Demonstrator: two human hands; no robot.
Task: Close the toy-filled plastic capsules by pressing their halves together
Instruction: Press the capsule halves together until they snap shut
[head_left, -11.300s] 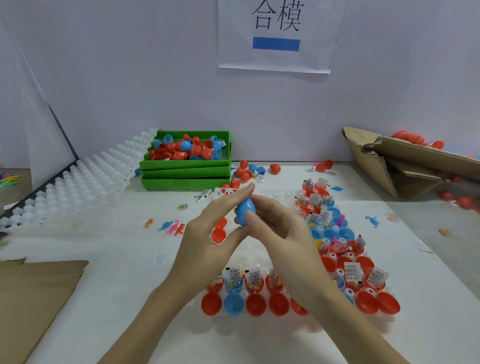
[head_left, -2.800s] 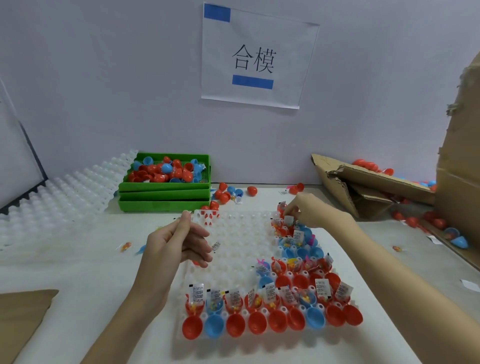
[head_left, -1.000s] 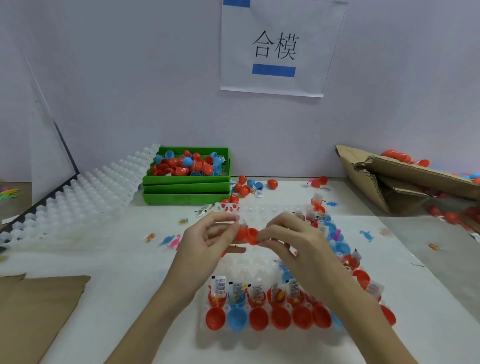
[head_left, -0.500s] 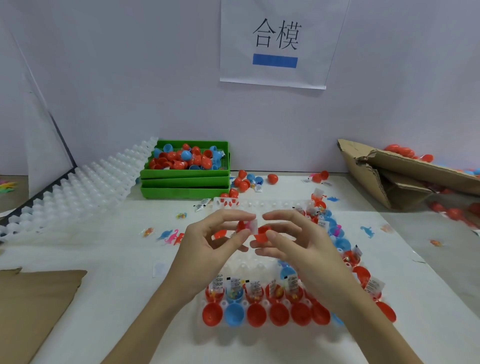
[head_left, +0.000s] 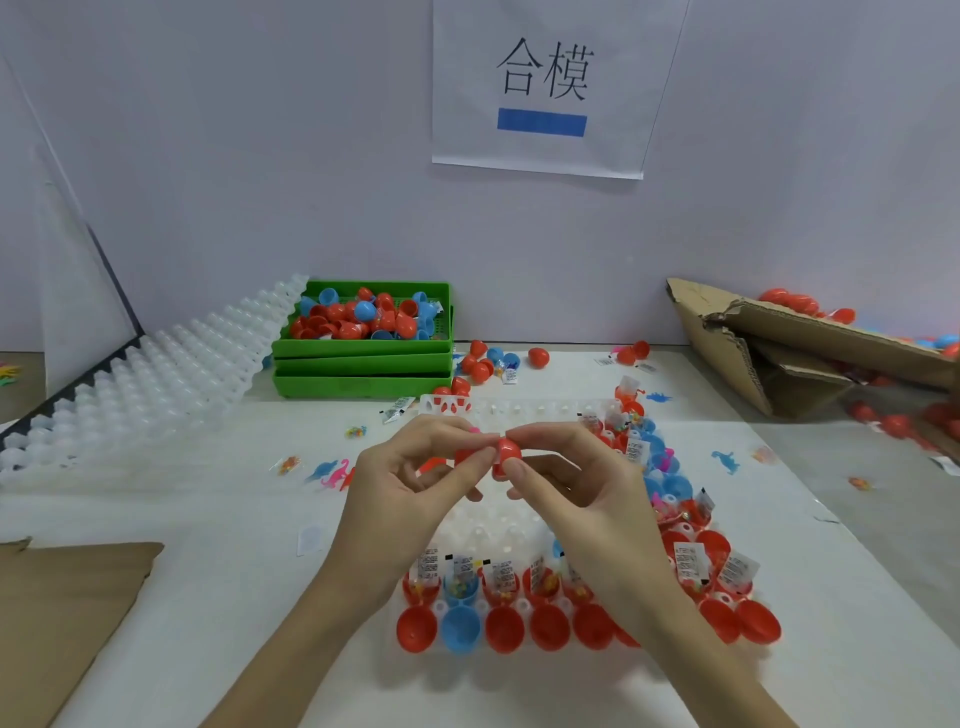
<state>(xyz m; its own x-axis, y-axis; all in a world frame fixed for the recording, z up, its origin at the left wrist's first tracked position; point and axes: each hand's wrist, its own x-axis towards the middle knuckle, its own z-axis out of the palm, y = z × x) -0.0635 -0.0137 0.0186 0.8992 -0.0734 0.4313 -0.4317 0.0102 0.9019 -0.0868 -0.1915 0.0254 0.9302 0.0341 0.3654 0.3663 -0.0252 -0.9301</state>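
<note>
**A:** Where was the capsule, and what had hold of it?

**B:** The red capsule (head_left: 505, 453) was held up above the white tray (head_left: 498, 525), about the centre of the view. The left hand (head_left: 415, 493) pinched its left half between thumb and forefinger; the right hand (head_left: 576, 486) had its fingertips curled round the right half. Both sets of fingers were clamped on it.

**A:** What could have gone wrong?

**B:** I judged the halves might have met crooked and failed to snap. A slip of paper or toy caught in the seam would have done the same; I couldn't tell whether one was. Being smooth and small, it might also have shot out of the fingertips.

**A:** Counts?

**B:** Two hands, one capsule held. At 6 o'clock, the tray's front row (head_left: 504, 626) showed about seven open halves, one blue, the rest red, with the right forearm hiding some. The filled halves with labels (head_left: 501, 577) behind them I couldn't count fully. At 11 o'clock stood green bins (head_left: 363, 371), three stacked. At 2 o'clock, one torn cardboard box (head_left: 810, 353).
</note>
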